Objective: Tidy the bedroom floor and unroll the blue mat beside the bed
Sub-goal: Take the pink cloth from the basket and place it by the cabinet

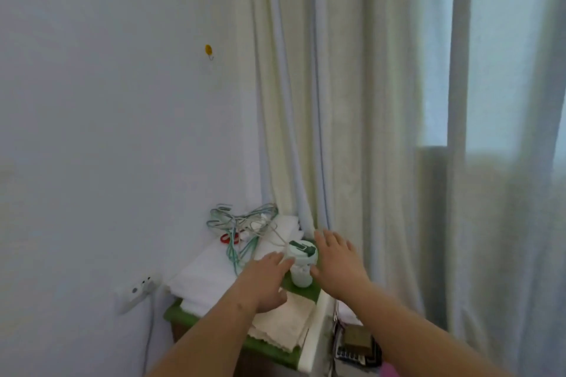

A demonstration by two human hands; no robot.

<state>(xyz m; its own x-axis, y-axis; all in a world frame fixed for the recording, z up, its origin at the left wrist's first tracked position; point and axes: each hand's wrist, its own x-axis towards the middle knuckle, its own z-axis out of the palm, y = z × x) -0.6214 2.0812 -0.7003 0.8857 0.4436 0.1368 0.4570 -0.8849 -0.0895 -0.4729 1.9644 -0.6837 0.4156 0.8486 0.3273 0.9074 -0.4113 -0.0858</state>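
Observation:
A pale bottle with a green and white lid [300, 266] stands upright on a green-topped bedside stand [272, 346] in the corner. My left hand [269, 280] reaches in from the left, fingers spread, its fingertips at the bottle's side. My right hand [335, 263] hovers open just right of the bottle, close to its lid. Neither hand has closed around it. The blue mat and the floor are out of view.
White folded towels [208, 278] and a cream cloth [283, 326] lie on the stand, with a tangle of green wire hangers [242, 223] and red scissors [228, 238] behind. Curtains [352, 101] hang to the right. A wall socket [136, 291] sits left; a dark box [356, 343] lies below right.

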